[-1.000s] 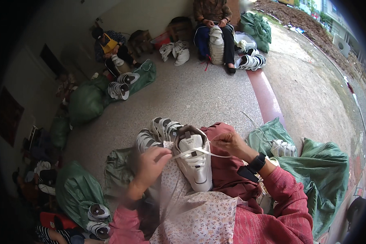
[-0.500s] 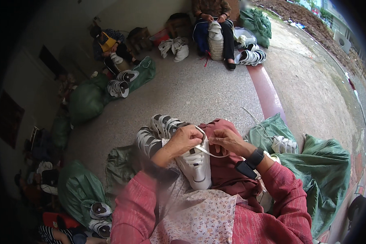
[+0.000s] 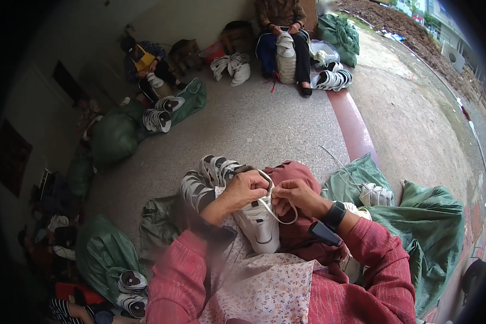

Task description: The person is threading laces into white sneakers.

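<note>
- Both hands had closed in over a white sneaker (image 3: pixel 258 224) resting on the person's lap: the left hand (image 3: pixel 247 189), which a second earlier hovered loose and blurred off to the left of the shoe, now sat curled on the shoe's upper end, fingers pinched on the white lace (image 3: pixel 279 215).
- Right hand (image 3: pixel 295 195) had stayed near the same spot beside the shoe's top, fingers bent and gripping the lace close to the left hand's fingertips, the two hands almost touching.
- A loop of lace hung out to the right of the shoe, below the right hand, where earlier a straight strand had been drawn across the shoe between the hands.
- Judged from that shift, the lacing had moved from pulling a length through to working it at the eyelets near the shoe's top.
- The sneaker lay sole-down with its toe toward the person, over a floral apron (image 3: pixel 264 291) and a dark red cloth (image 3: pixel 302 237).
- Striped sneakers (image 3: pixel 205 178) were stacked just beyond the left hand.
- A green sack (image 3: pixel 416 216) lay to the right with another white shoe (image 3: pixel 375 194) on it.
- Two other people sat well apart across the concrete floor (image 3: pixel 264 124) amid more shoes.
</note>
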`<move>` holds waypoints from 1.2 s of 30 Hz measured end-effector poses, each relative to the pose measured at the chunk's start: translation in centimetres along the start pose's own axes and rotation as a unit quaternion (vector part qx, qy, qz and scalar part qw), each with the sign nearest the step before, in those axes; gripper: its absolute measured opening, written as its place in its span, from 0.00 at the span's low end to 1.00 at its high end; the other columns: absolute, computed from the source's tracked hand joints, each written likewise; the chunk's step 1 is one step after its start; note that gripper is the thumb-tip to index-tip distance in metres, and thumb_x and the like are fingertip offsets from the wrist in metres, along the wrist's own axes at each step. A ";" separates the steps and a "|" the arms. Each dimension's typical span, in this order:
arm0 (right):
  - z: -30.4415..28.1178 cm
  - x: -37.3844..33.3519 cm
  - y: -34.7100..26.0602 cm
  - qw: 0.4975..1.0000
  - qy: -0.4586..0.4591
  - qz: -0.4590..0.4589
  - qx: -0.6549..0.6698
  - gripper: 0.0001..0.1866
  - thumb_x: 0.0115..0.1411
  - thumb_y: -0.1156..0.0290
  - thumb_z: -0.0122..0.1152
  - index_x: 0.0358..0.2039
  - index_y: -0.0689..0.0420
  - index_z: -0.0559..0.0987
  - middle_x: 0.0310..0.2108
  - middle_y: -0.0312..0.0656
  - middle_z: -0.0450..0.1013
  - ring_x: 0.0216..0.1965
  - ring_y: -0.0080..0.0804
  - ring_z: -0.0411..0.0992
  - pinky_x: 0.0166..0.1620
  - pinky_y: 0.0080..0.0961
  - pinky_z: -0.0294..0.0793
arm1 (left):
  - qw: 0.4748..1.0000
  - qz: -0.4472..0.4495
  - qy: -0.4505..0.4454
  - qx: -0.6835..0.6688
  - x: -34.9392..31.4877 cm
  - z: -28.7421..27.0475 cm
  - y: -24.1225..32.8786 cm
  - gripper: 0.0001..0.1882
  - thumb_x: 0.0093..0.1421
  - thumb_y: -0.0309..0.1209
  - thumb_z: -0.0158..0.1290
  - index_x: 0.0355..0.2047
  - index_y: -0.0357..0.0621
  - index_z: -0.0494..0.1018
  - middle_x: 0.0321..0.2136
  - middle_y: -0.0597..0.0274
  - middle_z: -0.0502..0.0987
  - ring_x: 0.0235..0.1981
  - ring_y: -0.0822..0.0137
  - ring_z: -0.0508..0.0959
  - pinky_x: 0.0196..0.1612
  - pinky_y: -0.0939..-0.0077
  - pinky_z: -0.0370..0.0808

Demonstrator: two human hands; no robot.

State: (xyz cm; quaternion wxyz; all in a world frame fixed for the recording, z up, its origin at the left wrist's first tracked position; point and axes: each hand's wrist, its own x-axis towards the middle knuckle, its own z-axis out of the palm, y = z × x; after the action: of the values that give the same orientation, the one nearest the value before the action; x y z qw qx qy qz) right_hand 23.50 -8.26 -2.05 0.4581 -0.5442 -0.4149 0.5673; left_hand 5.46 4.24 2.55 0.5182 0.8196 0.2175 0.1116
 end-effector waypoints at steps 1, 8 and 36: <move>-0.8 0.0 -0.2 0.976 -0.067 0.091 0.184 0.11 0.68 0.66 0.55 0.39 0.62 0.77 0.31 0.44 0.78 0.29 0.32 0.79 0.32 0.29 0.80 | 1.000 0.001 0.006 0.029 -0.1 0.1 0.1 0.07 0.54 0.23 0.61 0.35 0.37 0.80 0.31 0.66 0.74 0.32 0.74 0.76 0.37 0.79 0.72; -1.4 0.8 -0.1 0.961 -0.084 0.122 0.233 0.11 0.69 0.66 0.55 0.40 0.63 0.77 0.33 0.41 0.77 0.32 0.29 0.78 0.38 0.28 0.82 | 0.996 0.020 0.023 0.080 0.3 0.2 0.0 0.05 0.53 0.24 0.60 0.31 0.38 0.79 0.30 0.65 0.75 0.31 0.71 0.77 0.36 0.75 0.73; -1.1 -1.3 -2.9 0.934 -0.054 0.053 0.349 0.15 0.67 0.75 0.55 0.54 0.61 0.72 0.47 0.43 0.75 0.42 0.37 0.78 0.52 0.33 0.78 | 0.974 -0.161 0.143 0.075 -15.2 -3.0 -2.7 0.12 0.64 0.37 0.57 0.37 0.40 0.78 0.20 0.66 0.75 0.19 0.75 0.73 0.23 0.78 0.70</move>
State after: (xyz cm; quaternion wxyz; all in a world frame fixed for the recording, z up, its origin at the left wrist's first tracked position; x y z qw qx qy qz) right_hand 24.78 -8.88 0.95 0.5653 -0.3403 -0.1857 0.7281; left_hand -9.83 0.48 2.06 0.4302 0.7857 0.4264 0.1259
